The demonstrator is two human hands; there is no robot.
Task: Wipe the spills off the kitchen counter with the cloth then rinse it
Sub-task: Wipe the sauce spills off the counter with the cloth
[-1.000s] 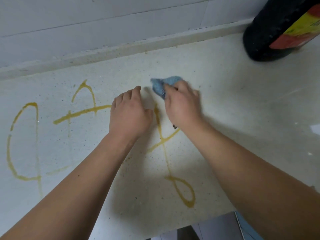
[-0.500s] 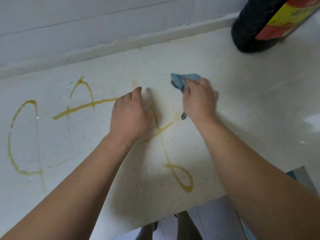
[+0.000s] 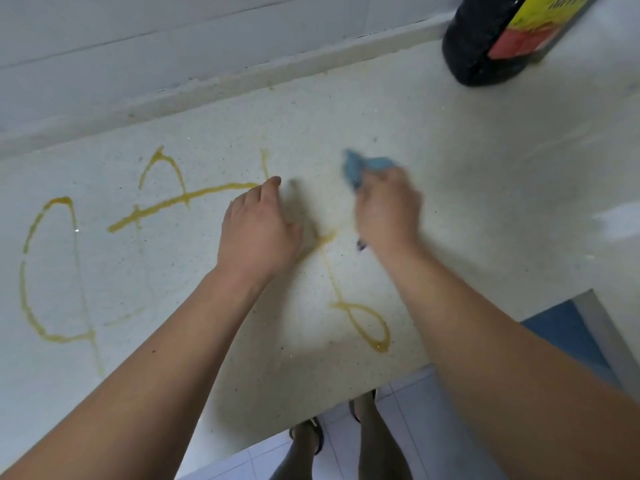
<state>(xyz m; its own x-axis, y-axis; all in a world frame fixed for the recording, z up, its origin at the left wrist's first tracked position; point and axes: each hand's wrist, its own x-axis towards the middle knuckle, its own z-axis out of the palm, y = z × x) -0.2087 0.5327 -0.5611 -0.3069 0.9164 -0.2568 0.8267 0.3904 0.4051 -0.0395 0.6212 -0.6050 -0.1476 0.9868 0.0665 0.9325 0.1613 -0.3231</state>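
Across the middle of the frame, on the pale speckled tabletop point(image 3: 450, 188), we see our right hand point(image 3: 389, 209) curled round a bunched blue cloth point(image 3: 363, 166), which sticks out beyond the fingers toward the wall and is blurred. Our left hand point(image 3: 258, 230) rests just left of it on the tabletop, fingers loosely bent and holding nothing. Yellow spill lines point(image 3: 183, 199) run from the left edge of the frame to the left hand, with a large loop point(image 3: 45, 271) at far left. Another streak and small loop point(image 3: 367, 327) lie between our forearms, lower centre. A dark bottle point(image 3: 485, 46) with a red and yellow label stands in the upper right corner against the white wall point(image 3: 173, 46). At the bottom we see our legs point(image 3: 367, 445) over floor tiles.
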